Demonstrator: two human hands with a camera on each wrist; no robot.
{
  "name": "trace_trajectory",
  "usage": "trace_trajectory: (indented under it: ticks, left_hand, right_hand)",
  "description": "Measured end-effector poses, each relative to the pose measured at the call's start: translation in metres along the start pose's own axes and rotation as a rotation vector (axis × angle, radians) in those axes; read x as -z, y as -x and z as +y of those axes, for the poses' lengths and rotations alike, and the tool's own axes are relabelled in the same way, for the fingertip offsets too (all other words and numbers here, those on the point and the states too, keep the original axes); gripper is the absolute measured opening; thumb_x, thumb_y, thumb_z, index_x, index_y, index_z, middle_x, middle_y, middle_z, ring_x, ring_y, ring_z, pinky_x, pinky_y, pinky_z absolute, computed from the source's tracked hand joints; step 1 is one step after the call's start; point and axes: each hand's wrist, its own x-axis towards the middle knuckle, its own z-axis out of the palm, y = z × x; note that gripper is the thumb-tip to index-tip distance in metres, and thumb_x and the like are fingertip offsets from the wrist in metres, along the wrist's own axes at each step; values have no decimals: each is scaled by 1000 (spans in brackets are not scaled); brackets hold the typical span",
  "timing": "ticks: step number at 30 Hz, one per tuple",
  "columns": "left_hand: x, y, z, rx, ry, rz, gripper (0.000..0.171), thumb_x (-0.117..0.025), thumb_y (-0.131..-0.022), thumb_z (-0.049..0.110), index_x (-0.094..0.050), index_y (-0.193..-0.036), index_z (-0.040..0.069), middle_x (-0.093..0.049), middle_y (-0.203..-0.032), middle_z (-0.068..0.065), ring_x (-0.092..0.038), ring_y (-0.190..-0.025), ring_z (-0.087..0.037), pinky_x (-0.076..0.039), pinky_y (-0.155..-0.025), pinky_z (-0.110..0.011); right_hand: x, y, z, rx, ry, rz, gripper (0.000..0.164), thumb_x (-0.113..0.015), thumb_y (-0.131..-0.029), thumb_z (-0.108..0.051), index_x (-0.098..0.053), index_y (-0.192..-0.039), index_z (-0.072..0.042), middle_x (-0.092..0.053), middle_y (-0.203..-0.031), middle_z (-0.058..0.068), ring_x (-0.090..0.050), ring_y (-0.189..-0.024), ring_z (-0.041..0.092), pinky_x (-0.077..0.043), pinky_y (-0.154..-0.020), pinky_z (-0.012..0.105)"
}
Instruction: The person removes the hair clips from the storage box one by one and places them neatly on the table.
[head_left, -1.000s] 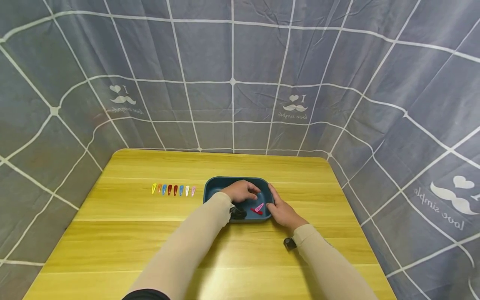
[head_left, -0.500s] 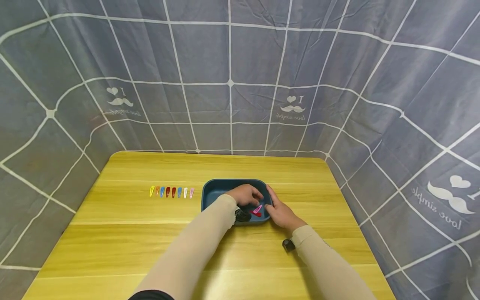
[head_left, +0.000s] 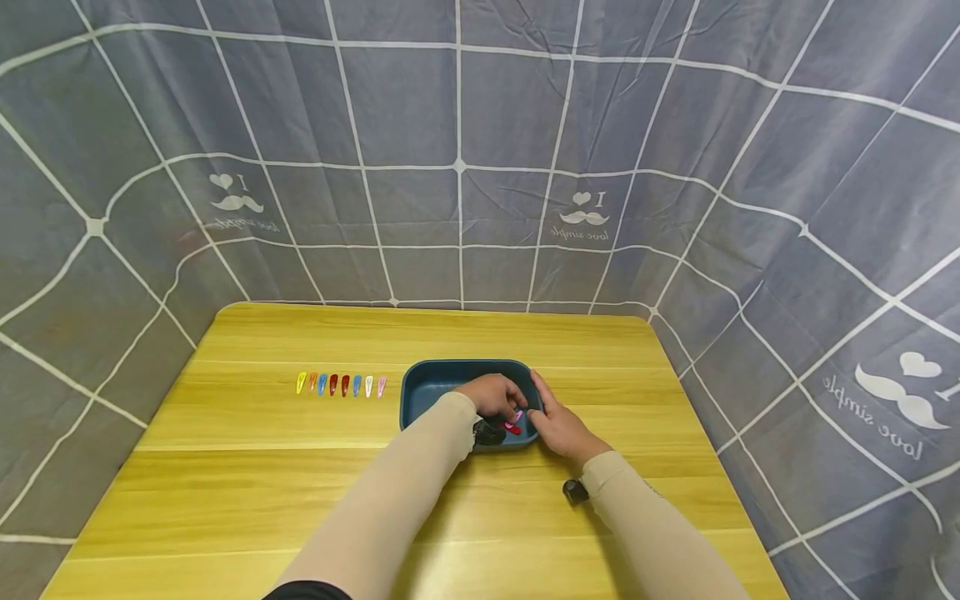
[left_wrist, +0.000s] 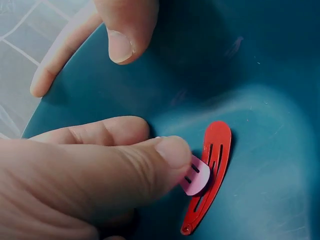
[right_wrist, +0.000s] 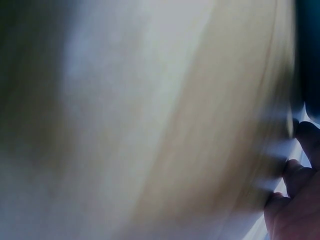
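Observation:
My left hand [head_left: 491, 395] reaches into a dark blue tray [head_left: 422, 393]. In the left wrist view its thumb and fingers pinch a pink snap hair clip [left_wrist: 199, 179], most of which is hidden under them. The clip's rounded end overlaps a red snap hair clip [left_wrist: 219, 137] lying on the tray floor. My right hand [head_left: 564, 427] grips the tray's right end, thumb over the rim and fingers along the outside. In the right wrist view only its fingers [right_wrist: 297, 175] show, at the edge beside the tray.
Left of the tray, several hair clips lie in a straight row on the wooden table [head_left: 225, 483], from a yellow clip [head_left: 301, 383] to a pale pink clip [head_left: 382, 387]. A grey checked curtain [head_left: 405, 200] surrounds the table's back and sides.
My left hand has moved right and down inside the tray and now pinches the pink hair clip, which lay uncovered before. My right hand keeps its grip on the tray.

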Motion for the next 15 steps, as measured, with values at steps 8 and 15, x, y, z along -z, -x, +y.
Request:
trace_trajectory:
  ticks: [8,15]
  left_hand:
    - [-2,5,7,18,-2,-28,27,-78,-91,2,-80,-115,15,-65,-79,4,-66,-71,-9,-55,-72,-26]
    - [-4,5,8,18,-17,-23,27,-78,-90,0,-79,-114,14,-63,-79,3,-64,-71,-9,-56,-72,-26]
  right_hand:
    - [1,0,0,15,4,-1,73,-42,-108,-33,-5,-171,-36,-41,-165,19,-52,-142,48,-41,-116,65]
    - [0,0,1,12,9,-4,73,-41,-108,-33,-5,-171,-35,-42,-165,20,-53,-141,49,-41,-116,66]
